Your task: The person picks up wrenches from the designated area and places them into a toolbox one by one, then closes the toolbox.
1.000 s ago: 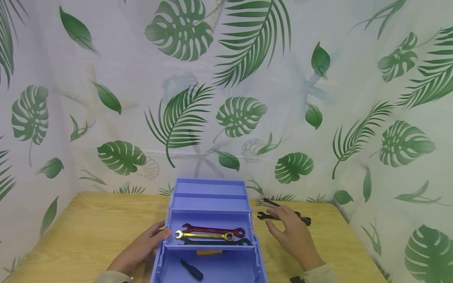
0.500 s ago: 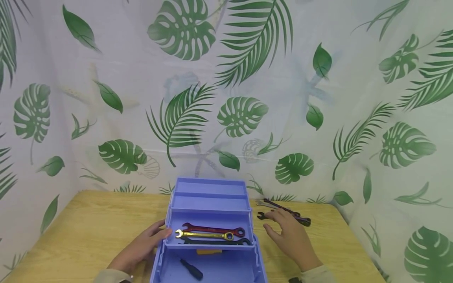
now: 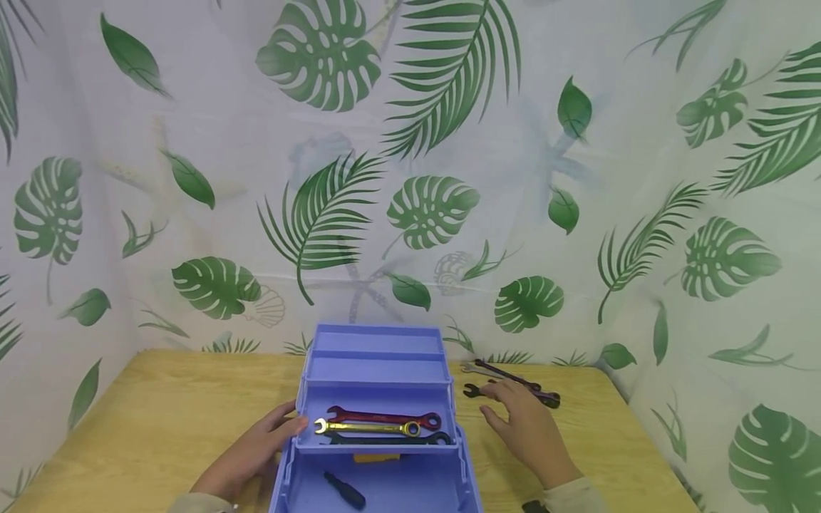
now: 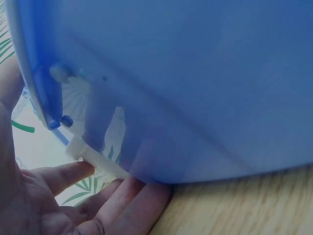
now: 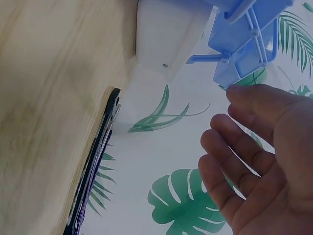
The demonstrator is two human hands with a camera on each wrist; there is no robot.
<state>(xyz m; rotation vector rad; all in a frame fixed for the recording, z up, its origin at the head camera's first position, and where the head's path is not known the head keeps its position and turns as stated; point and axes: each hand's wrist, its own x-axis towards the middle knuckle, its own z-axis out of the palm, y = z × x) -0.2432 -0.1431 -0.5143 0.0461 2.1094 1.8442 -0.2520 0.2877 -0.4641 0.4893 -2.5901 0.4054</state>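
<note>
An opened blue toolbox (image 3: 471,484) with stepped trays stands before me. In its middle tray lie a red wrench (image 3: 385,417), a gold wrench (image 3: 368,427) and a dark wrench (image 3: 391,439). A black-handled screwdriver (image 3: 344,490) rests in the bottom. My left hand (image 3: 256,445) touches the toolbox's left side; in the left wrist view its fingers (image 4: 132,205) lie against the lower wall. My right hand (image 3: 529,431) hovers beside several wrenches (image 3: 548,399) on the table, its fingers loosely bent. The right wrist view shows a gap between that hand and the wrenches (image 5: 93,161).
The wooden table (image 3: 212,385) reaches back to a white, leaf-printed curtain (image 3: 449,299). A yellow object (image 3: 376,458) sits partly hidden under the middle tray. Further empty-looking trays (image 3: 378,349) rise at the toolbox's back.
My right hand has drawn slightly back and down from the wrenches, showing more of them. The left hand stays at the toolbox. The head view has shifted slightly.
</note>
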